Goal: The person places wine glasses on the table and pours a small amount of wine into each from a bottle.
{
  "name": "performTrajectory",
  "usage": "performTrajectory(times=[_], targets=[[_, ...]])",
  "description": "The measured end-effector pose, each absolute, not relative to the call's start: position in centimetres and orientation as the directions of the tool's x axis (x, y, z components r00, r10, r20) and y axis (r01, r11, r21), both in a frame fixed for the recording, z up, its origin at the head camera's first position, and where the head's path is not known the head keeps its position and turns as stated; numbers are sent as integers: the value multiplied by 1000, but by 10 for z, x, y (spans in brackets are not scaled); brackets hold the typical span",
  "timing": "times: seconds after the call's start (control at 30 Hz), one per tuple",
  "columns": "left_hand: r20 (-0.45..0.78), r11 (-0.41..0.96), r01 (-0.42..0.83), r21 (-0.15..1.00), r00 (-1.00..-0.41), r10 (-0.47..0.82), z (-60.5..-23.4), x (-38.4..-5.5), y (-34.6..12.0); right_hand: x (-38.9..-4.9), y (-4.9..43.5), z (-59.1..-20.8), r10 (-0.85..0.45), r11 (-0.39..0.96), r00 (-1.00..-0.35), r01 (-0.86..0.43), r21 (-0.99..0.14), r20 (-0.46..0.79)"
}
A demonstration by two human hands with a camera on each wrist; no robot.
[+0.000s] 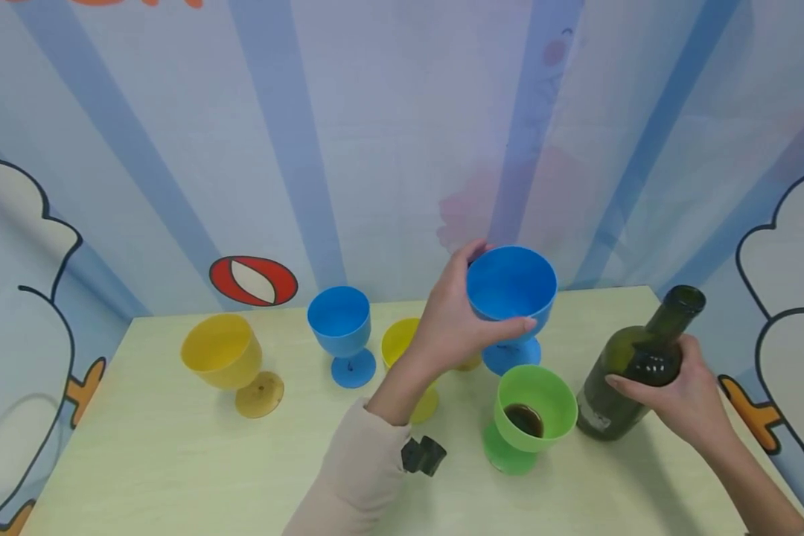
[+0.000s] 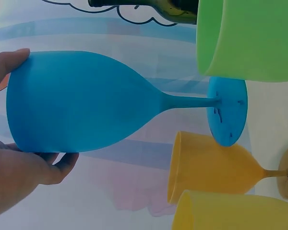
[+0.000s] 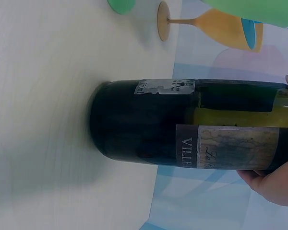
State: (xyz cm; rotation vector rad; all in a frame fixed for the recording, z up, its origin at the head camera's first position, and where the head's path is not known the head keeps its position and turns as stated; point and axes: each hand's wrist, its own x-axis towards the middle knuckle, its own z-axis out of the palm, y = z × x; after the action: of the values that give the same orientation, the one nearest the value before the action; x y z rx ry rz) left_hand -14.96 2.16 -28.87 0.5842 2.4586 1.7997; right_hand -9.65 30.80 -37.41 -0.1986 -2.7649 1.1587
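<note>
My left hand [image 1: 452, 318] grips a blue goblet [image 1: 512, 286] round its bowl, with the thumb along the near side. In the left wrist view the same goblet's bowl fills the middle, its foot partly hidden by a green goblet [image 2: 259, 40]. In the head view that green goblet stands just in front of the blue one, with some dark liquid in its bowl. On the right, my right hand [image 1: 686, 398] holds a dark green wine bottle [image 1: 626, 372] by its upper body. The bottle's base [image 3: 103, 122] is close over the tabletop, its label facing the right wrist camera.
At the left of the pale table [image 1: 141, 447] stands an orange-yellow goblet [image 1: 222, 351]. A second blue goblet [image 1: 340, 321] stands farther right. A yellow goblet [image 1: 397, 339] and another orange one [image 2: 216, 163] are partly hidden behind my left arm. A printed backdrop [image 1: 402, 149] rises behind.
</note>
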Motion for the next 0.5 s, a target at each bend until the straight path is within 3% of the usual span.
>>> performTrajectory(times=[0.5], targets=[[200, 268, 289, 919, -928, 315, -297, -139, 4, -96, 308, -374, 176, 692, -981, 68, -719, 76]])
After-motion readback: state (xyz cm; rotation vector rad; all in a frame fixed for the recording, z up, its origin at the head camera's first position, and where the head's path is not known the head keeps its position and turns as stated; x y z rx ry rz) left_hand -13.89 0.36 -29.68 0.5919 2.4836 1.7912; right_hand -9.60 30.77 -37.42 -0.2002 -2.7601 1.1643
